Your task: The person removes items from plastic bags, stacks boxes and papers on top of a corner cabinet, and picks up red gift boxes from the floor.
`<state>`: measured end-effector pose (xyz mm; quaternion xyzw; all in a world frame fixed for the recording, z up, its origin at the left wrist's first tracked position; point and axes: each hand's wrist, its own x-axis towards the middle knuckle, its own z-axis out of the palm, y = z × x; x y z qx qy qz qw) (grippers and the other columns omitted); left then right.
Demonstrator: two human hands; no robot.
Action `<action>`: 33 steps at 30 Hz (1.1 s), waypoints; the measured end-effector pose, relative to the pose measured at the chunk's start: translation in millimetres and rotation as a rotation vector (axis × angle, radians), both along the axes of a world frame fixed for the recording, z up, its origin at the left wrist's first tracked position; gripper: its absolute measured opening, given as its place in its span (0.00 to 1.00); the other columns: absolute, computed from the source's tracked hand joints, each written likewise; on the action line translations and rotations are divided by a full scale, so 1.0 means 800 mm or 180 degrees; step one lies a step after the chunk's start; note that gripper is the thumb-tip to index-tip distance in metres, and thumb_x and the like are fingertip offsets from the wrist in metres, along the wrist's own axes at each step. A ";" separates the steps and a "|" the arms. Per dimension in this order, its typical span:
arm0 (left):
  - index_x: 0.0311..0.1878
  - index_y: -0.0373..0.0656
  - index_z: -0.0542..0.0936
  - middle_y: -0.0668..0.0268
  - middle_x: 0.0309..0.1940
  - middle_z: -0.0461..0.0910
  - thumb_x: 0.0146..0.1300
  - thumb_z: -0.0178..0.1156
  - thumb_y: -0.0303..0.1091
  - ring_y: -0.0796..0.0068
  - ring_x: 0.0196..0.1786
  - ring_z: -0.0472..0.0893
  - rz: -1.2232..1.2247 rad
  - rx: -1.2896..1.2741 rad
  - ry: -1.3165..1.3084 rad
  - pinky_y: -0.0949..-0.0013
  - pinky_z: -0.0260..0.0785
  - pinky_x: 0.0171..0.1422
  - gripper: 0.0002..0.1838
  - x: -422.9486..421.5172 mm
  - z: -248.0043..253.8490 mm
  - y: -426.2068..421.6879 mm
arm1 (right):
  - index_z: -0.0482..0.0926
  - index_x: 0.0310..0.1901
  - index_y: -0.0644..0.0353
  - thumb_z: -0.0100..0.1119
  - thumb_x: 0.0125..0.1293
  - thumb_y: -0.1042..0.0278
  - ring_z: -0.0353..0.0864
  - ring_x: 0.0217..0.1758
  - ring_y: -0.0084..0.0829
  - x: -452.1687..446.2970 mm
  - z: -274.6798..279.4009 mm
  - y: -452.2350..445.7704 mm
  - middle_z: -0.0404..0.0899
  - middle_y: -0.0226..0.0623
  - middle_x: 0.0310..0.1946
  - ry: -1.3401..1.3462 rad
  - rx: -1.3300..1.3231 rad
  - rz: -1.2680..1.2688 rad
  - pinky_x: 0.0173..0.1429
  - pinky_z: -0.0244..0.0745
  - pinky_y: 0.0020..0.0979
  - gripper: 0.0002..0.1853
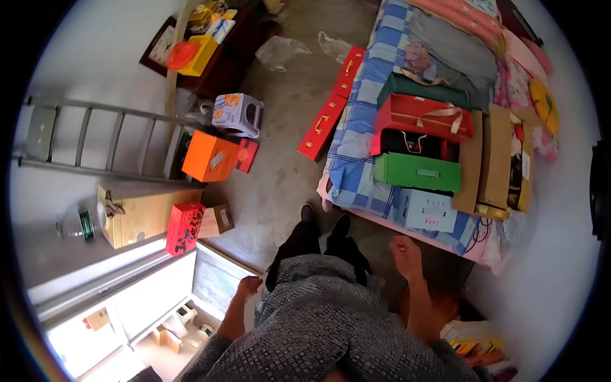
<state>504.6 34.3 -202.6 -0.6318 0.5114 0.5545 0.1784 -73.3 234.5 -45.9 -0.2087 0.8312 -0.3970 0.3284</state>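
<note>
My left hand (248, 285) hangs in the air beside my hip, fingers loosely bent and nothing seen in it. Out in front of my other hip is my right hand (405, 254), its fingers loosely curled, with no object visible in it. It is nearest the pink lower edge of the bed (363, 172) and a pale blue box (429, 210) on the blue checked sheet. Beyond that box lie a green box (417, 172), a black box with a cord handle (410, 144) and a red box with a ribbon handle (423, 118). Neither hand touches them.
Two red cases (321, 127) lie along the bed's side. An open cardboard box (496, 159) sits at its right. On the left are a ladder (114, 140), a stool (237, 114), an orange box (209, 156), a red box (185, 228) and a large carton (140, 213). Plastic bags lie on the floor.
</note>
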 end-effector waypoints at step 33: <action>0.56 0.31 0.81 0.55 0.47 0.87 0.69 0.67 0.41 0.67 0.48 0.86 -0.2850 -0.0959 0.0659 0.65 0.79 0.46 0.22 -0.417 0.005 -0.910 | 0.83 0.45 0.62 0.69 0.66 0.63 0.89 0.38 0.34 0.157 -0.106 -0.407 0.87 0.40 0.36 -0.0687 0.0194 -0.1727 0.45 0.83 0.35 0.12</action>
